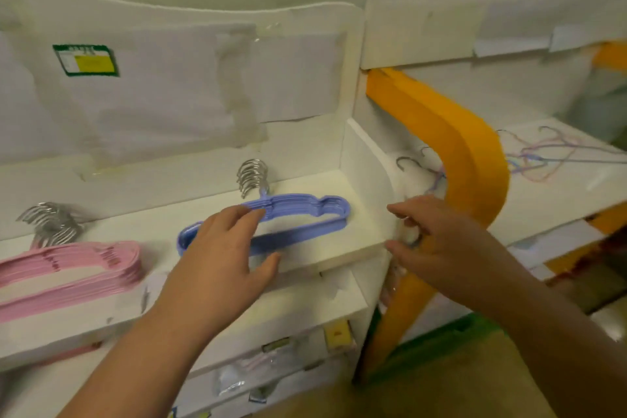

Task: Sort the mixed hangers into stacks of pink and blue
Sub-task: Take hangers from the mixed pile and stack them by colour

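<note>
A white worktop (305, 248) with a taped-over back panel carries a pink hanger stack (68, 271) at left and a blue hanger stack (298, 214) beside it. The left hand (224, 258) rests spread-fingered on the blue stack. The right hand (437, 244), loosely open, holds nothing near the worktop's edge.

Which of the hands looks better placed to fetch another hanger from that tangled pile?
Probably the right hand: it already reaches toward the mixed hangers on the right-hand surface, fingers open. The left hand rests over the blue stack.
</note>
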